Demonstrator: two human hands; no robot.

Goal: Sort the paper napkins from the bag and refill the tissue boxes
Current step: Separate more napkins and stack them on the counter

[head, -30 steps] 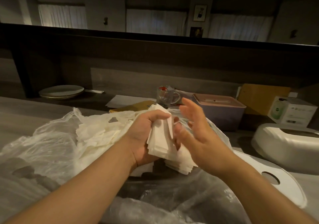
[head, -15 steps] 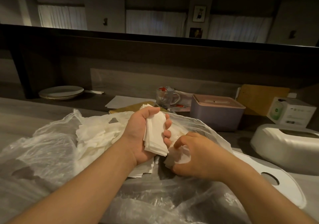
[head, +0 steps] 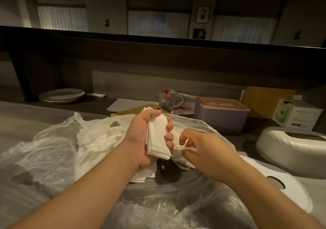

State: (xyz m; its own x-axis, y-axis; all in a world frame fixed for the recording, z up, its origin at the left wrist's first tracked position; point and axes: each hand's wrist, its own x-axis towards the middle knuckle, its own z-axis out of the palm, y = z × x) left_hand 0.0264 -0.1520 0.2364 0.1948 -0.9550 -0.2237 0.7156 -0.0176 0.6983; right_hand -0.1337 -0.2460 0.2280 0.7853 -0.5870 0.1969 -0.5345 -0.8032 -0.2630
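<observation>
A clear plastic bag lies spread over the counter with loose white paper napkins heaped inside it. My left hand grips a squared stack of napkins upright above the bag. Just to its right, my right hand pinches a napkin from the loose pile beneath. A purple tissue box with a pink lid stands behind them. At the right, a white tissue box shell lies overturned, with its flat white base plate in front of it.
A glass mug and sheets of paper sit behind the bag. Stacked plates rest at the far left. A white carton and a brown board stand at the far right, under a dark raised ledge.
My right hand dropped from an open pose beside the stack into the loose napkins and now lifts one pinched between its fingers. The left hand keeps its stack, slightly raised.
</observation>
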